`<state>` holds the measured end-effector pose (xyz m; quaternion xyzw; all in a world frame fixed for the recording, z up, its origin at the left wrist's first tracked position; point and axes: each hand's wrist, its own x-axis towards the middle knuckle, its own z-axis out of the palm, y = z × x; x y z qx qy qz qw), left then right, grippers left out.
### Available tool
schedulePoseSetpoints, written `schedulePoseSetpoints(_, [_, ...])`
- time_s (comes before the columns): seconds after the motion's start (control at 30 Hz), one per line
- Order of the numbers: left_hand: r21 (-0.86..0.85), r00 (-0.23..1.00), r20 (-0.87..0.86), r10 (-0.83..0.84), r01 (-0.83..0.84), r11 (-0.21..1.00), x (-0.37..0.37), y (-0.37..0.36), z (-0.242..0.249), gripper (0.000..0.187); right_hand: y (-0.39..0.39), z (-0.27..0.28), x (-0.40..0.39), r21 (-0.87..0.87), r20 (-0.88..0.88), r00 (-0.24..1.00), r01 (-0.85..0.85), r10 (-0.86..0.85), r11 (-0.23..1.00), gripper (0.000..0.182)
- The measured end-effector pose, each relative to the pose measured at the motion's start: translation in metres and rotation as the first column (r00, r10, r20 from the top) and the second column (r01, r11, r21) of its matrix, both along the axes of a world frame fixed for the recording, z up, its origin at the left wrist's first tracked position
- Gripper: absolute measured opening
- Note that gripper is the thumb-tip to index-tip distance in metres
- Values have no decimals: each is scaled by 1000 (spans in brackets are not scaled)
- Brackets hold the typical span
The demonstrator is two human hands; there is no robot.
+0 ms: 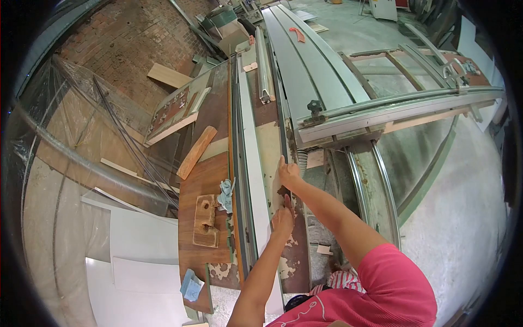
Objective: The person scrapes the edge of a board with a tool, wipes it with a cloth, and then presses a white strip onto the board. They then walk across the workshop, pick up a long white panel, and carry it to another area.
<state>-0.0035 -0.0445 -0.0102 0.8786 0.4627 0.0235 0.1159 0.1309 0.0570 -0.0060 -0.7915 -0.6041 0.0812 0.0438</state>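
Note:
My right hand [289, 173] rests near the right edge of the saw table [271, 144], its index finger stretched forward. Closer to my body, my left hand [283, 220] lies on the same worn surface, one finger pointing ahead and the others partly hidden. Nothing shows in either hand. A long white strip [251, 141] runs lengthwise just left of both hands. Dark brown patches mark the surface around my left hand.
To the right stands a sliding table [313, 65] with a crosswise fence [392, 111] and a black knob [314, 106]. On the left lie a wooden block with holes [206, 220], a curved wood piece [197, 152] and a blue rag [225, 195]. White panels [144, 272] lean lower left.

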Motion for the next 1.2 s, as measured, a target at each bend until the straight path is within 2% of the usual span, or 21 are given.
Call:
schedulePoseSetpoints(0.13, [15,998,68,14,-15,1000,1,14,-13,58,14,-7,3,70,-87,995,62,-56,996,63])
schedulePoseSetpoints(0.27, [-13,990,119,70,-69,998,8,22,-8,56,23,-3,7,31,-36,999,17,-16,999,64])
schedulePoseSetpoints(0.47, [-7,994,71,79,-79,997,17,38,-4,56,37,1,13,31,-100,994,54,-50,998,65])
schedulePoseSetpoints(0.6, [-53,996,32,86,-85,995,23,44,4,54,55,-12,15,29,-70,997,40,-38,999,69])
schedulePoseSetpoints(0.67, [16,996,44,73,-74,997,25,46,6,52,62,-21,17,58,-42,999,28,-26,998,73])
schedulePoseSetpoints(0.77, [-23,996,46,78,-77,997,24,58,-10,51,64,-13,20,6,45,999,-4,4,1000,73])
schedulePoseSetpoints(0.83, [-14,995,63,78,-78,997,31,61,-2,51,71,-9,25,-7,130,991,-27,28,1000,75])
schedulePoseSetpoints(0.97, [-7,996,52,68,-68,998,44,70,6,52,74,14,35,-55,85,996,0,5,998,79])
schedulePoseSetpoints(1.03, [-53,993,58,100,-97,994,54,79,7,48,80,23,43,-159,27,1000,2,2,987,78])
schedulePoseSetpoints(1.13, [-89,987,75,141,-134,987,70,89,10,42,95,23,53,-212,46,999,29,-20,977,81])
schedulePoseSetpoints(1.2, [-79,985,84,152,-145,986,80,97,13,41,108,16,59,-179,77,995,71,-58,981,84])
